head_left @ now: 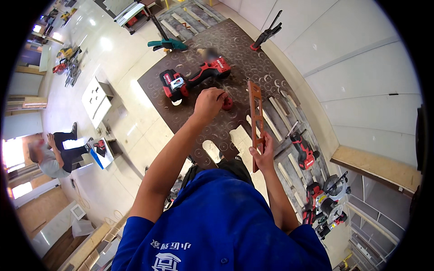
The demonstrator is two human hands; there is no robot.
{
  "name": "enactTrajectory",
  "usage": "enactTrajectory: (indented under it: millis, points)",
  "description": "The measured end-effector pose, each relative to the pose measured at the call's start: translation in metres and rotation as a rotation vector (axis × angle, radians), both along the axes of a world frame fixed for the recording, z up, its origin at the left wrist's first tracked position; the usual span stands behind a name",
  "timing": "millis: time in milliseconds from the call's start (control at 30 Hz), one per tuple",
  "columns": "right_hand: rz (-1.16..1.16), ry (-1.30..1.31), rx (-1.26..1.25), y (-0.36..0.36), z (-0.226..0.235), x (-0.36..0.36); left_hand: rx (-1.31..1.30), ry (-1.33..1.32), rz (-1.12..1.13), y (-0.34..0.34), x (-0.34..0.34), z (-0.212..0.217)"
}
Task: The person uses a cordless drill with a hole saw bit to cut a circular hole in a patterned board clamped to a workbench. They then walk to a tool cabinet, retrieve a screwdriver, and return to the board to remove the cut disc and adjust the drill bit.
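My left hand is over the brown, dusty board top. Its fingers are closed on a small red rounded piece, whose kind I cannot make out. Off to the right, my right hand grips the lower end of a long orange-brown slotted strip, which stretches away from me with several cut-outs along it. Just beyond my left hand lies a red and black cordless power tool with a thick battery; its far end is blurred.
A teal-handled clamp grips the board's far left edge, and a red and black clamp its far right. Another red power tool rests on the slatted bench. A mitre saw stands at right. A person sits at far left.
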State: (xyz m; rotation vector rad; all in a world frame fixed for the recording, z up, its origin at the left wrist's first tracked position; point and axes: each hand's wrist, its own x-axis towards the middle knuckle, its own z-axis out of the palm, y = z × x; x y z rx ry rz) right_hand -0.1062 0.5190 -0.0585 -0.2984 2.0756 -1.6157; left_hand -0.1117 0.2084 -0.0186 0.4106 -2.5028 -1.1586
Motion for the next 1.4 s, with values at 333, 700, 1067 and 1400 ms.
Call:
enactTrajectory:
  millis: [333,700,1067,1400]
  points:
    - [0.0,-0.026,0.025,0.005,-0.005,-0.008,-0.075,0.101,-0.03,0.006,0.015,-0.017]
    - [0.082,0.091,0.005,-0.022,0.036,-0.001,0.185,0.039,0.189,0.022,0.03,-0.022]
    - [0.244,0.555,0.426,-0.04,0.095,0.0,0.265,0.179,0.247,0.036,0.028,-0.033]
    - [0.306,0.682,0.448,-0.04,0.109,-0.008,0.258,0.196,0.298,0.039,0.03,-0.039]
